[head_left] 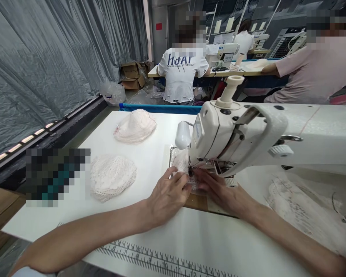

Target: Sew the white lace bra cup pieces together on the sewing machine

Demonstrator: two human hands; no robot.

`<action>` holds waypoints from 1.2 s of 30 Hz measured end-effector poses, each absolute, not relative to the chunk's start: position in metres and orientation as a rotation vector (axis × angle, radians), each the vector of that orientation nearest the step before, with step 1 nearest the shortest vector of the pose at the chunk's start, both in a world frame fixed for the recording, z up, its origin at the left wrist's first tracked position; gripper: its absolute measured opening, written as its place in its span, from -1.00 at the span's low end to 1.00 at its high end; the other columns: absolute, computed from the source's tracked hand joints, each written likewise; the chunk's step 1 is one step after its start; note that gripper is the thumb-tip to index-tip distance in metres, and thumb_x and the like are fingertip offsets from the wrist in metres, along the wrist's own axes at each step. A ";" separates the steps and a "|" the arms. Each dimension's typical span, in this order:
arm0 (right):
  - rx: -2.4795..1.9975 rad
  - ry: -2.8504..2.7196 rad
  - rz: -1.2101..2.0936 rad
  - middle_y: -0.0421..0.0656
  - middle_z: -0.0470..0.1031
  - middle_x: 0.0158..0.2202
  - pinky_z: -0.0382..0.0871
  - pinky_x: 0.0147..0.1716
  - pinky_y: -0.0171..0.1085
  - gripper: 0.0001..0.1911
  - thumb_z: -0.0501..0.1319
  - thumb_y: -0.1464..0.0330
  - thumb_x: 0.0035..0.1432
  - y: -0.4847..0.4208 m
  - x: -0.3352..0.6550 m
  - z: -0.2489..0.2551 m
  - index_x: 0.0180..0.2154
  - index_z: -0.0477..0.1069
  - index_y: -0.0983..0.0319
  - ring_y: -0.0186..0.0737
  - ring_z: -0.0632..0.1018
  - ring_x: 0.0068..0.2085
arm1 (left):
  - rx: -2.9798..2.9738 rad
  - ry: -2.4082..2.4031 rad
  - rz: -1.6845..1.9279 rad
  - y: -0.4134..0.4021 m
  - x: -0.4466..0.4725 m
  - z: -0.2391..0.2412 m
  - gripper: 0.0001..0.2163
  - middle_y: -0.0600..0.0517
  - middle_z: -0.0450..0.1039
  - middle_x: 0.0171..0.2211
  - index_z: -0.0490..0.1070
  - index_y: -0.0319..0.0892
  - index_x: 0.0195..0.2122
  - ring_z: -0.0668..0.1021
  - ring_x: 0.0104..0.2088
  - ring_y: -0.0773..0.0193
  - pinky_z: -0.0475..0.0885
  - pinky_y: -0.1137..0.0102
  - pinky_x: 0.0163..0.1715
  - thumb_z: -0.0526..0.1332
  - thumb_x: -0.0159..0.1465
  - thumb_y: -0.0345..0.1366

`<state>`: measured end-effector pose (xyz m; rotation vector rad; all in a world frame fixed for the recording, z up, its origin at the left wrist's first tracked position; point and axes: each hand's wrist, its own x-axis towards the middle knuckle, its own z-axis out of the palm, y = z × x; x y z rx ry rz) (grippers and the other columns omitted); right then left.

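A white sewing machine [248, 130] stands on the white table [150, 154]. Under its needle lies a small piece of white lace [182, 163]. My left hand [168, 194] presses on the lace from the left, its fingers bent and pinched on the fabric's edge. From the right, my right hand [219, 188] lies flat beside the presser foot, fingers together on the same lace piece. Both hands meet just in front of the needle.
Two stacks of lace pieces sit on the table: one near [111, 177], one farther [135, 126]. More lace [305, 211] lies at the right. A ruler strip [161, 261] marks the front edge. Other people sit at machines behind, one in a white shirt [180, 73].
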<state>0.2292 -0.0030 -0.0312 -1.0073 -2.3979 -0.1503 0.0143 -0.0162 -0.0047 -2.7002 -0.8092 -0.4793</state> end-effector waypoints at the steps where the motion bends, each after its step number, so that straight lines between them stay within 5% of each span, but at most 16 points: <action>1: -0.975 -2.439 -0.145 0.02 0.53 -0.12 0.47 -0.32 -0.15 -0.67 -0.06 0.26 0.33 -0.012 0.228 -0.027 -0.03 0.36 0.25 -0.09 0.55 -0.21 | -2.692 -0.785 -0.492 -0.017 0.015 -0.004 -0.85 0.02 0.43 -0.34 0.39 -0.28 -0.31 0.47 -0.26 0.33 0.31 0.28 -0.04 0.06 0.24 -0.58; 14: -0.842 -2.422 -0.263 -0.03 0.56 -0.27 0.26 -0.27 -0.16 -0.62 -0.04 0.23 0.33 -0.041 0.224 -0.019 -0.27 0.44 0.31 -0.17 0.50 -0.35 | -2.467 -0.739 -0.634 -0.027 0.019 -0.008 -0.75 0.09 0.26 -0.61 0.28 -0.24 -0.60 0.33 -0.56 0.37 0.33 0.36 -0.37 0.08 0.08 -0.70; 27: -0.974 -2.442 -0.302 0.00 0.54 -0.11 0.23 -0.15 -0.10 -0.66 -0.04 0.28 0.33 -0.040 0.224 -0.024 -0.14 0.42 0.34 -0.11 0.52 -0.21 | -2.463 -0.779 -0.515 -0.016 0.015 -0.011 -0.74 0.06 0.30 -0.55 0.27 -0.24 -0.59 0.34 -0.54 0.35 0.26 0.33 -0.35 0.03 0.09 -0.71; 36: -1.097 -2.407 -0.372 0.07 0.52 -0.11 0.21 -0.10 -0.04 -0.66 -0.03 0.31 0.32 -0.039 0.226 -0.028 -0.05 0.36 0.39 -0.03 0.51 -0.12 | -2.536 -0.882 -0.349 0.024 0.008 -0.007 -0.75 0.02 0.41 -0.39 0.35 -0.25 -0.35 0.44 -0.33 0.33 0.24 0.31 -0.07 -0.06 0.25 -0.63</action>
